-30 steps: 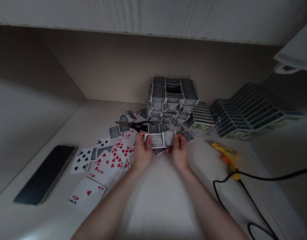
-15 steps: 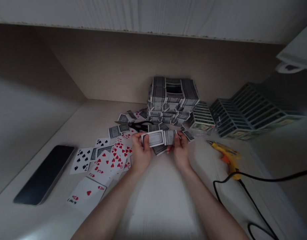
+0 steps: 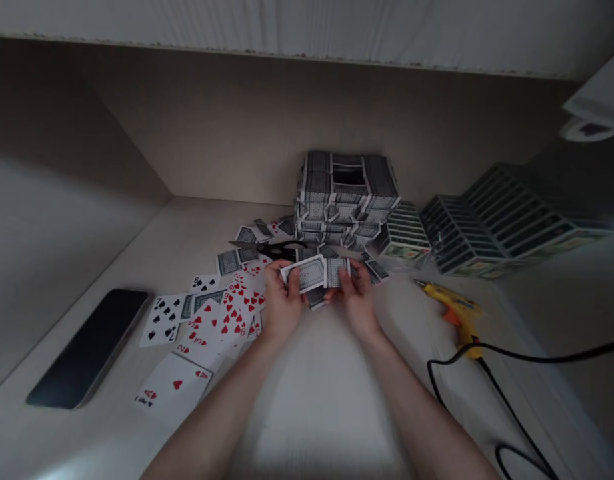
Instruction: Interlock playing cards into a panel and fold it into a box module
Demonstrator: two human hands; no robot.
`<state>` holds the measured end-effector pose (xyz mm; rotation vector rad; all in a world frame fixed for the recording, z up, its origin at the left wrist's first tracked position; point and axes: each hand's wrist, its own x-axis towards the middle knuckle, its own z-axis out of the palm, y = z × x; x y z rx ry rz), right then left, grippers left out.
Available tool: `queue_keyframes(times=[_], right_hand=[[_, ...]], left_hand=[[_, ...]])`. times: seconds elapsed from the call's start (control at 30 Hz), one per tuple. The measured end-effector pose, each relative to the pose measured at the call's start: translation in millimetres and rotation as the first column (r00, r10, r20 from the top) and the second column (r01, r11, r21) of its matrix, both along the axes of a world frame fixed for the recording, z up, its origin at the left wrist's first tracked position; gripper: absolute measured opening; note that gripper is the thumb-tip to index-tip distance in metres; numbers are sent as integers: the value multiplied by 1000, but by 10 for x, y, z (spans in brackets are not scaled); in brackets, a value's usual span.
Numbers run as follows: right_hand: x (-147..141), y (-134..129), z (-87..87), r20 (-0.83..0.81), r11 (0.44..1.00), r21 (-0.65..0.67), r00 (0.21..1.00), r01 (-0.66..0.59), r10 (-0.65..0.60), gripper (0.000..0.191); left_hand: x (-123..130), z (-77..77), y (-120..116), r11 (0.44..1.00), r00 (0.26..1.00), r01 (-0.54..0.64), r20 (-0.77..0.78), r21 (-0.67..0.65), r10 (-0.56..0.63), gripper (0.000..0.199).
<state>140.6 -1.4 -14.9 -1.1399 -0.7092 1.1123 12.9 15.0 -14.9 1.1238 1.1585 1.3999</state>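
Observation:
Between thumb and fingers, my left hand (image 3: 283, 300) grips a patterned playing card (image 3: 311, 273), its grey back facing up. My right hand (image 3: 357, 297) pinches a second, shorter-looking playing card (image 3: 337, 272) at the right end of the first. The two cards meet or overlap slightly; whether they are joined I cannot tell. Just under them another face-down card (image 3: 315, 298) shows in part. Behind my hands stands a box-like structure built of playing cards (image 3: 347, 193), with an opening in its top. Black-handled scissors (image 3: 277, 249) lie just beyond my left hand.
Loose playing cards (image 3: 234, 310) spread over the left of the table, beside a black phone (image 3: 89, 350). On the right lies a yellow glue gun (image 3: 454, 313) with a black cord (image 3: 547, 359). Slatted dark blocks (image 3: 507, 220) stand at the back right. A shelf edge (image 3: 297, 57) hangs overhead.
The right hand has shifted slightly left, its thumb now further over the short card. The left card is tilted more, its right end raised. Other things lie as before.

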Motion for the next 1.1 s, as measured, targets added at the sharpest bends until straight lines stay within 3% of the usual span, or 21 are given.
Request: queue_keyframes(times=[0.17,0.47,0.8,1.1], right_hand=[[10,-25,42,-41,997,18,997,-71,71,65],[2,-14,39,14,999,51,1000,0,0,44],[19,-23,27,34,999,20,999,-43,43,62],[20,-25,45,116,1000,4,993,-15,14,60]], left_hand=[[2,13,13,997,988,73,-135,38,-68,33],[-50,3,61,993,968,92,-242,72,-72,23],[-126,9,122,990,951,130,-291,59,-107,22],[-132,7,127,988,945,142,-305,65,-116,21]])
